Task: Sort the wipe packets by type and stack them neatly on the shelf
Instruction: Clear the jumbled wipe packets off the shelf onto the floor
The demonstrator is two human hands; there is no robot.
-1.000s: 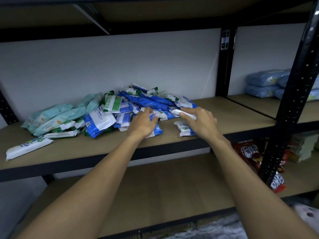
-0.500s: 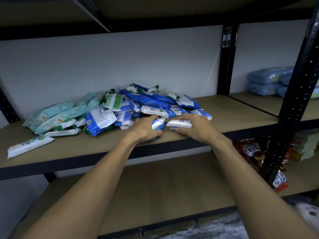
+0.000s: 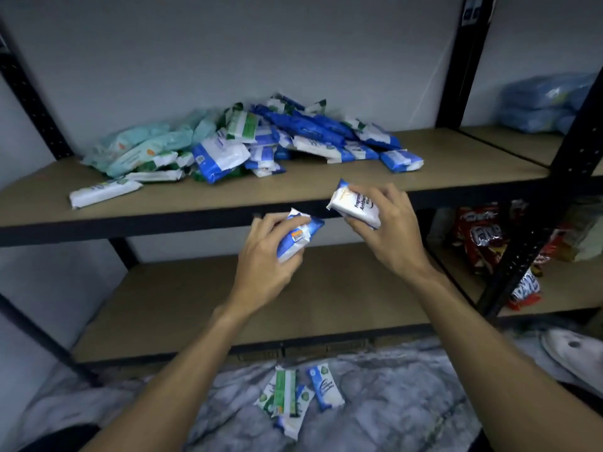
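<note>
Forearms, bare, rise from the bottom edge, wrists bent slightly back, and both hands hang below and in front of the pile of wipe packets [image 3: 261,138] heaped on the middle shelf [image 3: 202,199]. The left grip [image 3: 267,256] is clenched round a blue-and-white packet [image 3: 298,236], fingers wrapped over its far side, the packet tilted with its upper end toward the right. The right grip [image 3: 388,233], nearer the pile, grasps a white packet [image 3: 354,205] (some print shows on its face), fingers curled over its right edge and thumb beneath. The two held packets are near each other but apart, both off the shelf, just under the pile's right half. Far below the pile, a few loose packets [image 3: 293,396] lie on grey mottled cloth [image 3: 391,402]. Right of the pile, past a black upright [image 3: 456,76], sit blue bundles [image 3: 541,102]; lower down, red snack bags [image 3: 486,236].
</note>
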